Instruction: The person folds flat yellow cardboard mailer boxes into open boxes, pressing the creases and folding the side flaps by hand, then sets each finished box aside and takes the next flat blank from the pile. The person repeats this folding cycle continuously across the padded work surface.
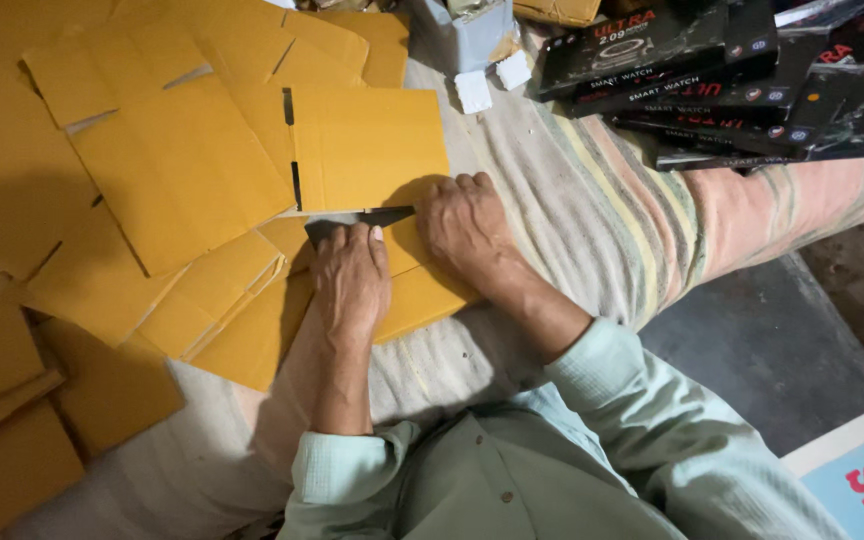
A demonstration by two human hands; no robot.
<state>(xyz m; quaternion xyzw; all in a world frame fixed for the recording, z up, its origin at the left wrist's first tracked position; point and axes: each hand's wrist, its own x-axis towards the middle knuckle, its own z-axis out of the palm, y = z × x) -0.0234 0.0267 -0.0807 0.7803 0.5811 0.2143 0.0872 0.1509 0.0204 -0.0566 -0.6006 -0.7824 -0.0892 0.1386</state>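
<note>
Both hands press on a flat, mustard-yellow die-cut cardboard box blank (367,150) that lies on a striped cloth-covered bed (592,200), just in front of the person's chest. The left hand (350,280) lies palm-down on the near edge of the blank, fingers (352,240) together and flat, pinning a dark strip (357,218) that runs along the fold line. The right hand (464,225) sits just beside it on the same fold, fingers curled together and bearing down on the cardboard; neither hand is clamped around anything. To judge from its thinness and sharp cut slots, the blank should be light and fairly stiff, bending cleanly only along its scored lines, with a dry, matte face that gives fair grip. It would crease or dent if squeezed mid-panel, so the best hold seems to be flat pressure beside a score, or a pinch at a flap edge. Beyond and left of the blank lies a loose heap of similar yellow cardboard blanks (102,200), overlapping one another. Beyond it to the right sits a stack of flat black printed product boxes (712,80), well apart from the hands, with a small grey box (457,35) nearer the blank's far edge.
</note>
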